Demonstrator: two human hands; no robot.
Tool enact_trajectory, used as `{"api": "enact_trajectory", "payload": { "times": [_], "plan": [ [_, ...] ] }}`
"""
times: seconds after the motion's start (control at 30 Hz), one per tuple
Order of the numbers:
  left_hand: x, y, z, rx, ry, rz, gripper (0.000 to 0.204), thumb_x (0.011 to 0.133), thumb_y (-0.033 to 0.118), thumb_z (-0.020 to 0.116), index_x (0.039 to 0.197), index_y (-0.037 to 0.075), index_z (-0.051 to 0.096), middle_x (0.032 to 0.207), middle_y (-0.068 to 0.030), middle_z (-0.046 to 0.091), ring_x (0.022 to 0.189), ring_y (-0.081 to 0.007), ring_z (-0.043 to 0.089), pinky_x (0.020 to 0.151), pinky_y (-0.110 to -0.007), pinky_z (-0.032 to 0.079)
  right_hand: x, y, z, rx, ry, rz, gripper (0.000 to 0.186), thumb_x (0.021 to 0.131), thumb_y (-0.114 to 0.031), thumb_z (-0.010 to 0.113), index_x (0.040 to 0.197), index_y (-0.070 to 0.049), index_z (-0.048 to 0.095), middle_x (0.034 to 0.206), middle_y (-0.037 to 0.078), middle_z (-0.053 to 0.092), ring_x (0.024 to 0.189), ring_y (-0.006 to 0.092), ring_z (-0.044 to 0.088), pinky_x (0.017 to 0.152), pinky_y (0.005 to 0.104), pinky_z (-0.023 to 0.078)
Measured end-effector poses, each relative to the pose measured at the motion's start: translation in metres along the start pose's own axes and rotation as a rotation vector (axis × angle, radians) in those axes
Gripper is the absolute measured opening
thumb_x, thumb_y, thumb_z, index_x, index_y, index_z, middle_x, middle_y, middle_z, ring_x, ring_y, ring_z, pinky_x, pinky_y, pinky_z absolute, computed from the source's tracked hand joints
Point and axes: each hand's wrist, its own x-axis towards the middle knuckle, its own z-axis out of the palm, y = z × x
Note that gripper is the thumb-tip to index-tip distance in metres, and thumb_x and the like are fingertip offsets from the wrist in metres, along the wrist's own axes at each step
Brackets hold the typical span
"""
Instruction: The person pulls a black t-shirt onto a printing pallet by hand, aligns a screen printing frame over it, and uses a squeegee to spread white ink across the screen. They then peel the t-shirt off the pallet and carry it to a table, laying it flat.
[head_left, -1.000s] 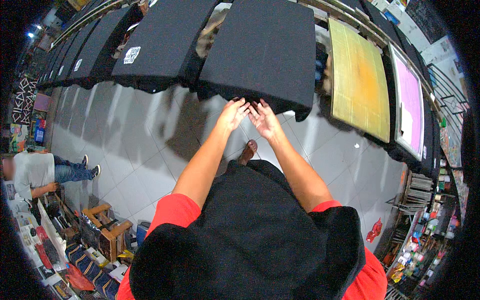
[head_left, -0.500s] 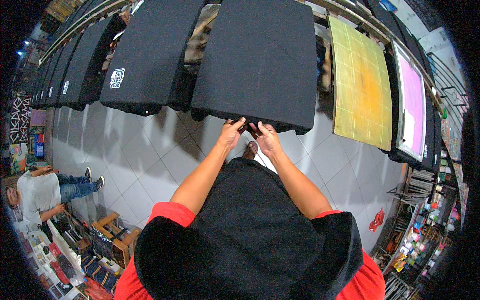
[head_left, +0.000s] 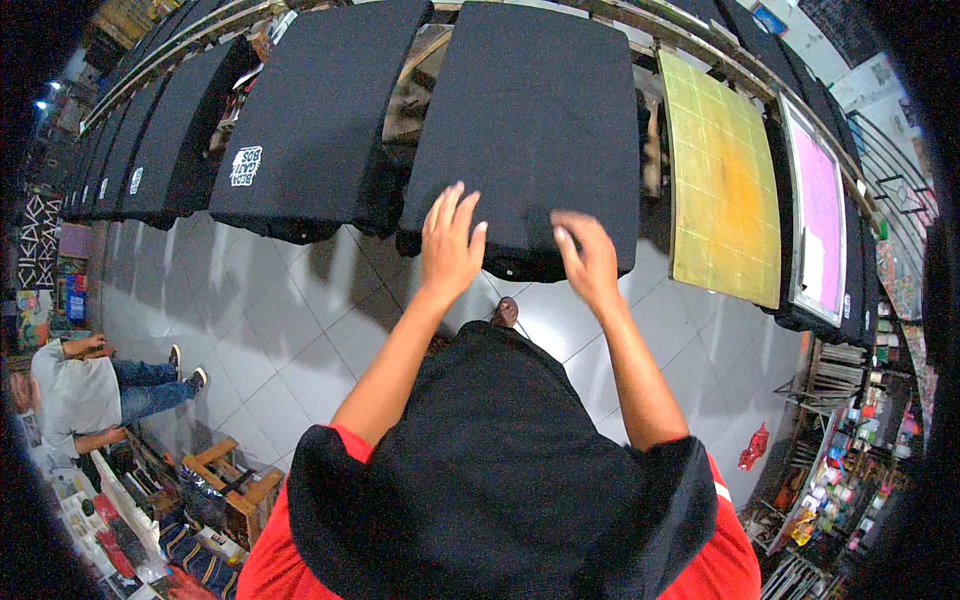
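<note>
Hands flat, grip released: left hand (head_left: 450, 245) and right hand (head_left: 590, 258) pressed on black garment (head_left: 530, 120), frame centre.

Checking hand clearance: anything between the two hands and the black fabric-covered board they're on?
Nothing visible. Left hand and right hand both lie flat on the near end of the black fabric-covered board, fingers spread, with nothing in between.

left hand (head_left: 450, 245): flat, fingers spread, on near edge of black fabric-covered board (head_left: 530, 130) | right hand (head_left: 590, 262): flat on same edge, just beside | neighbours: second black board (head_left: 315, 120) left, yellow screen (head_left: 722, 180) right | below: grey tiled floor (head_left: 290, 320)
</note>
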Motion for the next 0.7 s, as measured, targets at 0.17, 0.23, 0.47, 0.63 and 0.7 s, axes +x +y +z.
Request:
{"api": "enact_trajectory", "payload": {
  "times": [0.17,0.23,0.47,0.63,0.7],
  "plan": [
    [-0.004,-0.009,0.028,0.293,-0.251,0.153,0.059,0.083,0.035,0.056,0.133,0.008,0.041,0.139,-0.0175,0.035,0.130,-0.0334,0.030,0.107,-0.049,0.021,0.043,0.012,0.049,-0.602,-0.261,-0.174,0.062,0.089,-0.040,0.046,0.135,0.000,0.034,0.143,0.020,0.028,0.133,0.0376,0.025,0.108,0.0482,0.020],
    [-0.018,-0.017,0.025,0.241,-0.204,0.152,0.062,0.081,0.035,0.058,0.134,0.007,0.039,0.139,-0.0171,0.035,0.130,-0.0332,0.031,0.107,-0.049,0.021,0.027,0.005,0.053,-0.597,-0.274,-0.294,0.071,0.086,-0.049,0.046,0.136,0.000,0.033,0.144,0.019,0.028,0.134,0.0341,0.025,0.107,0.0507,0.019],
    [-0.051,-0.019,0.006,0.219,-0.286,0.098,0.070,0.082,0.038,0.055,0.135,-0.002,0.033,0.142,-0.0201,0.030,0.133,-0.0341,0.025,0.109,-0.047,0.018,-0.026,-0.016,0.040,-0.519,-0.458,-0.336,0.079,0.083,-0.053,0.049,0.138,0.001,0.029,0.145,0.017,0.027,0.135,0.0314,0.023,0.109,0.0473,0.019],
    [-0.020,-0.037,-0.008,0.248,-0.124,-0.007,0.070,0.086,0.038,0.051,0.137,-0.004,0.028,0.144,-0.0202,0.026,0.135,-0.0335,0.020,0.110,-0.047,0.013,-0.002,-0.014,0.019,-0.423,-0.407,-0.258,0.077,0.082,-0.044,0.056,0.137,0.003,0.028,0.142,0.021,0.029,0.134,0.0360,0.024,0.108,0.0482,0.019],
    [-0.022,-0.048,-0.005,0.318,-0.192,-0.085,0.074,0.085,0.041,0.052,0.138,-0.003,0.025,0.146,-0.0203,0.021,0.137,-0.0332,0.016,0.110,-0.048,0.013,0.004,0.002,0.014,-0.358,-0.196,-0.104,0.067,0.083,-0.030,0.055,0.137,0.001,0.030,0.143,0.022,0.028,0.135,0.0371,0.021,0.109,0.0484,0.017]
  ]
}}
